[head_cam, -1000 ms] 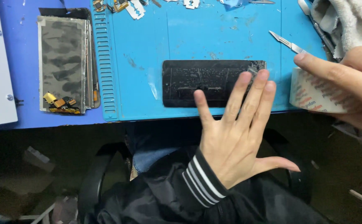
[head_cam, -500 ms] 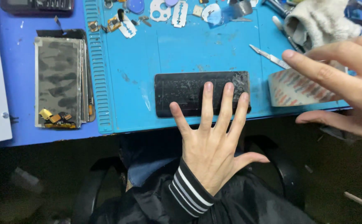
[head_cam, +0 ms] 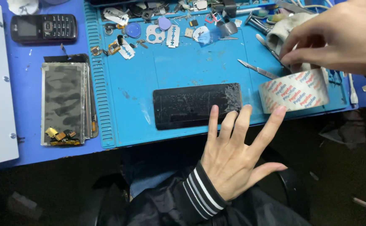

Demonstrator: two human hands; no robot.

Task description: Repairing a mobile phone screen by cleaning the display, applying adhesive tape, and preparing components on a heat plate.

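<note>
Tape roll held over mat edge, cracked screen alongside.
Right hand pinches the tape roll; left hand, fingers spread, should press the cracked screen flat on the blue mat.

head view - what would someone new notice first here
The spread left hand fills the lower middle, its fingertips on the near edge of a cracked black phone screen lying flat on the blue work mat. At the upper right, the right hand holds a roll of clear printed tape at the mat's corner. A stack of grey display panels lies to the left.
</note>
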